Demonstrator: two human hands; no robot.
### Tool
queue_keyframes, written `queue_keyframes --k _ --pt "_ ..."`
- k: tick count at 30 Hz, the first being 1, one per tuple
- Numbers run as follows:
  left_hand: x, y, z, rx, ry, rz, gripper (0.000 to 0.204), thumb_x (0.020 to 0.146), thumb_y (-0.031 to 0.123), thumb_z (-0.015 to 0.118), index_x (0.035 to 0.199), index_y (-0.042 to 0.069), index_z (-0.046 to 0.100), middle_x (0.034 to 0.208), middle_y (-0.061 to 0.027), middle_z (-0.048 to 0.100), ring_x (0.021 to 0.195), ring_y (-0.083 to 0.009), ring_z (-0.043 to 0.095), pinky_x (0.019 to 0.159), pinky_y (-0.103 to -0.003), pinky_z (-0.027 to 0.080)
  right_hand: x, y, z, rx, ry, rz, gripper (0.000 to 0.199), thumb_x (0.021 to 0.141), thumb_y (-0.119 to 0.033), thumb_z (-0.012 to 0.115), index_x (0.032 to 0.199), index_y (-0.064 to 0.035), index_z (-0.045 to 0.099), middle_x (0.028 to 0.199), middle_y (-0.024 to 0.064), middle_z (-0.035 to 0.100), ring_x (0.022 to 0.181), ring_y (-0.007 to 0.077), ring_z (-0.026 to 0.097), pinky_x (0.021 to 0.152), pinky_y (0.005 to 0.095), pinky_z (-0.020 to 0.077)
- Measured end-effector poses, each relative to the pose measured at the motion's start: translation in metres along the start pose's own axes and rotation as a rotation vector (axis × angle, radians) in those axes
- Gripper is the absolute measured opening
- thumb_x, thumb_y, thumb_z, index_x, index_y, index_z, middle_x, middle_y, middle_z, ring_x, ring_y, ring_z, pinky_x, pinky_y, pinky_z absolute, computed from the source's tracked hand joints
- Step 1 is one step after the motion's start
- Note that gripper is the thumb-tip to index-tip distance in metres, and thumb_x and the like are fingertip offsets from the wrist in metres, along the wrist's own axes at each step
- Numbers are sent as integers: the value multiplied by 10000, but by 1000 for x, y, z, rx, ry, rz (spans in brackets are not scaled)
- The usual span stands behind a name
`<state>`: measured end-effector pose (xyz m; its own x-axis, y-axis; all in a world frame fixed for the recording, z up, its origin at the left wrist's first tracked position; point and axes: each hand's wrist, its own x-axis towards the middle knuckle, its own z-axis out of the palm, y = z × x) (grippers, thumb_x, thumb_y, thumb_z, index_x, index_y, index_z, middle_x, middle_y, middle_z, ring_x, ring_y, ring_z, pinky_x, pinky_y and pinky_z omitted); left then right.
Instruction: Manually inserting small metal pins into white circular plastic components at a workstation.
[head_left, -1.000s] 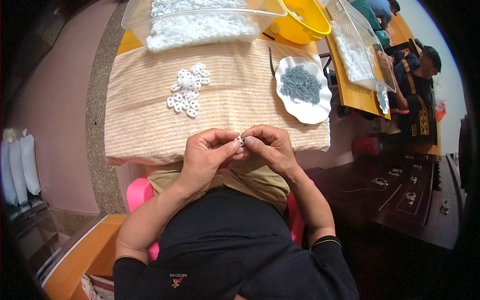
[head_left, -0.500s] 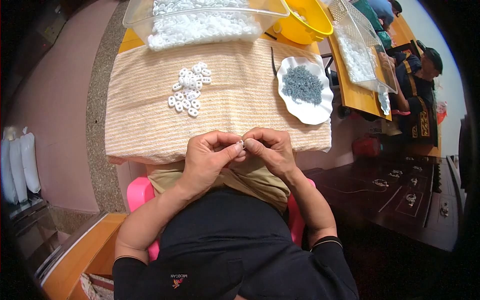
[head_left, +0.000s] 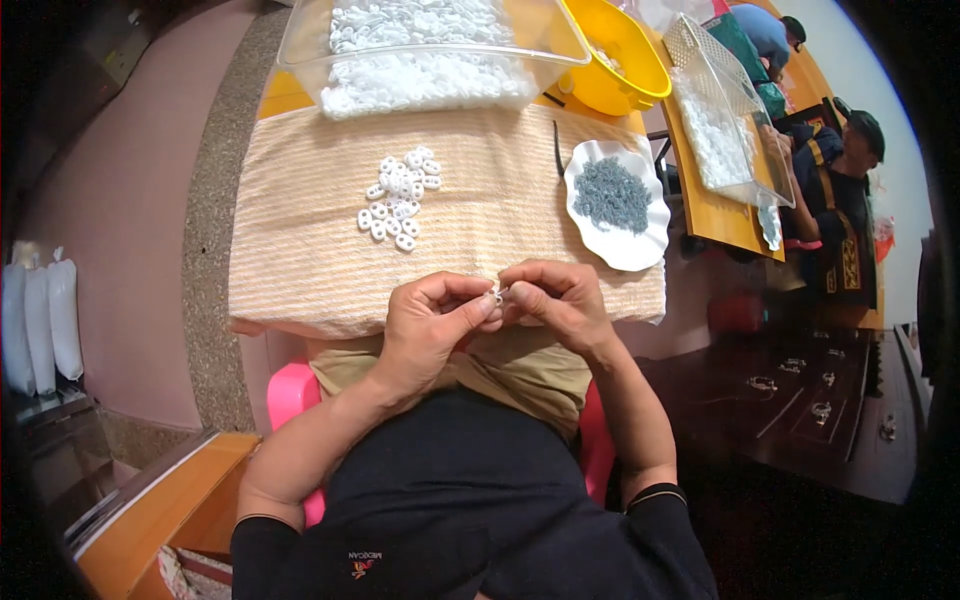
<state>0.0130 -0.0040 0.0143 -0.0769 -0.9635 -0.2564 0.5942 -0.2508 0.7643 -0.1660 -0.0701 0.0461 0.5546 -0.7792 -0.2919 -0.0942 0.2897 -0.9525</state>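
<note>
Both hands meet just past the near edge of the striped cloth, above my lap. My left hand [head_left: 437,318] pinches a small white plastic piece [head_left: 498,296] between thumb and forefinger. My right hand [head_left: 556,302] is closed in a pinch right beside that piece; what its fingertips hold is too small to make out. Ahead on the cloth lies a loose pile of white oval two-hole plastic pieces [head_left: 400,190]. To its right, a white wavy-rimmed plate [head_left: 640,252] holds a heap of small grey parts [head_left: 612,195].
At the back stands a clear plastic bin [head_left: 450,52] full of white pieces, beside a yellow basin [head_left: 640,85]. A thin black strip [head_left: 558,150] lies left of the plate. Another person [head_left: 845,165] sits at the right near a second bin [head_left: 775,180]. White sacks [head_left: 65,320] stand at left.
The view has shifted, so the table and its things sit slightly lower and farther right. My fingertips have parted a little, and the small white piece shows more between them.
</note>
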Motion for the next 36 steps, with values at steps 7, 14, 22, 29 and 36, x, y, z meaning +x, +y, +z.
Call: queue_keyframes --k 7,14,22,29,36 --pt "0 -2 -2 -96 71 78 158 887 10 616 1034 -49 610 870 -94 661 772 -141 653 737 -267 568 70 -11 -2 -707 31 -458 135 839 -21 639 969 16 653 826 75 643 733 134 630 637 274 495" --pt "0 1 -3 -141 130 66 147 873 -18 619 1018 -42 604 882 -107 659 771 -164 662 738 -308 580 126 -6 19 -1262 102 -566 194 784 -93 626 973 -64 655 960 94 636 842 307 630 713 395 499" --pt "2 4 -4 -161 142 61 144 875 -22 615 1017 -40 605 878 -113 661 771 -163 664 732 -308 585 119 -11 15 -1337 78 -523 118 795 -135 614 883 -59 634 914 96 622 813 303 624 703 401 491" --pt "3 7 -5 -175 167 47 145 871 -24 617 1015 -35 608 888 -111 663 777 -165 665 729 -299 587 93 -24 3 -1240 -30 -415 139 799 -158 630 855 -31 630 859 119 618 795 320 621 709 394 492" --pt "4 4 -5 -177 172 59 156 869 -2 631 1018 -46 614 879 -101 665 771 -140 658 731 -286 581 87 -17 -3 -1209 -25 -399 155 803 -167 637 862 -24 636 856 137 621 790 328 618 708 401 491"
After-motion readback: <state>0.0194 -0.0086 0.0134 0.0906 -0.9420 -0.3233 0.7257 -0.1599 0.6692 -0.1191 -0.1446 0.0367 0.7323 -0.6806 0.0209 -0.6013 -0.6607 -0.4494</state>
